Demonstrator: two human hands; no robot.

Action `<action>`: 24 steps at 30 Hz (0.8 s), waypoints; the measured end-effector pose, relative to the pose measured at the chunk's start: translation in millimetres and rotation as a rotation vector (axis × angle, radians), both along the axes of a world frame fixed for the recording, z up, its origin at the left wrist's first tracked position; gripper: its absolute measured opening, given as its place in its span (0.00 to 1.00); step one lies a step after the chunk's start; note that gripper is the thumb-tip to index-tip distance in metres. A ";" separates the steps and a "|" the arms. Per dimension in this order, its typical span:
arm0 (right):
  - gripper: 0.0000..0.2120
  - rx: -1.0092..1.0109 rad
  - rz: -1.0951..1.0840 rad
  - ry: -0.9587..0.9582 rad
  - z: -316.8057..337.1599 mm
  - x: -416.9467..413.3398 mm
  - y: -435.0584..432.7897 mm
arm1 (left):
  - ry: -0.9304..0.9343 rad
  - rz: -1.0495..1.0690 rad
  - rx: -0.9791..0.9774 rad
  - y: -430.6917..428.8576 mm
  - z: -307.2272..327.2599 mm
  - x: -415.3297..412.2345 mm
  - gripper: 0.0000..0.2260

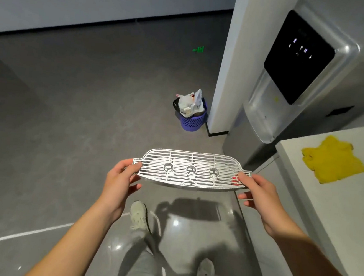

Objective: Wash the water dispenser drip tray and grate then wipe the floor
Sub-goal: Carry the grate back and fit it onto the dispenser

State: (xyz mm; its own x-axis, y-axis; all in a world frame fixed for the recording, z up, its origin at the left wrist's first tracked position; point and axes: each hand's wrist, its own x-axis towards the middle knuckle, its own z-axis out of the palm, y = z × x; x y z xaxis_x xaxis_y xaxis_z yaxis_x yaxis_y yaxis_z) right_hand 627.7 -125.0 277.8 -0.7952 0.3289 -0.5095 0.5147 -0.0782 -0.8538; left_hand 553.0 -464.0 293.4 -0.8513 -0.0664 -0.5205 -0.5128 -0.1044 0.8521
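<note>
The drip tray with its grate [192, 172] is out of the water dispenser [296, 82] and held level above the glossy floor [64, 124], so the carry to a wash place is in hand; no sink is in view. The left hand [118, 181] and right hand [258, 193] each pinch an end tab, thumb on top, fingers curled beneath. It looks like silvery slatted plastic or metal, hard to tell which, with three round ports and a shallow curved tray; a crumpled yellow cloth [332, 160] lies on the counter.

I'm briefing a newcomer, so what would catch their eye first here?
The silver grated drip tray at centre, held over the floor by the left grip and right grip at its ends. Next, the bright yellow cloth on the white counter at right, and the purple bin stuffed with rubbish left of the water dispenser.
</note>
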 end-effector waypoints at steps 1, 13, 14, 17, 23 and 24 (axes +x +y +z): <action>0.13 -0.004 -0.029 -0.004 -2.5 -17.5 -4.1 | -0.006 -0.019 0.001 -2.2 -2.6 -23.3 0.00; 0.15 -0.075 -0.461 -0.012 13.9 -152.8 -57.5 | -0.050 -0.407 0.029 7.6 -7.6 -271.2 0.02; 0.17 -0.075 -0.492 -0.009 15.5 -158.0 -59.0 | -0.051 -0.434 0.032 14.1 -7.6 -287.3 0.02; 0.20 -0.068 -0.596 -0.007 12.1 -173.8 -55.2 | -0.053 -0.526 0.029 43.2 -10.4 -331.0 0.04; 0.10 -0.022 -0.820 0.007 -15.3 -207.2 -23.6 | -0.055 -0.679 0.022 113.8 -22.0 -398.2 0.05; 0.09 -0.016 -0.841 0.006 -21.2 -211.7 -17.8 | -0.063 -0.722 0.024 123.7 -24.2 -407.3 0.06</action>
State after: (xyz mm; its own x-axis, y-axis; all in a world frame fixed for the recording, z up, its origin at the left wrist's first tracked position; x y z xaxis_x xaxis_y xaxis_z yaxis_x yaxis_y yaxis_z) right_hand 416.1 -142.8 256.6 -0.2910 0.8061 -0.5153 0.2749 -0.4454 -0.8521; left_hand 145.6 -340.3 269.2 -0.6468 0.5131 -0.5642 -0.5090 0.2605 0.8204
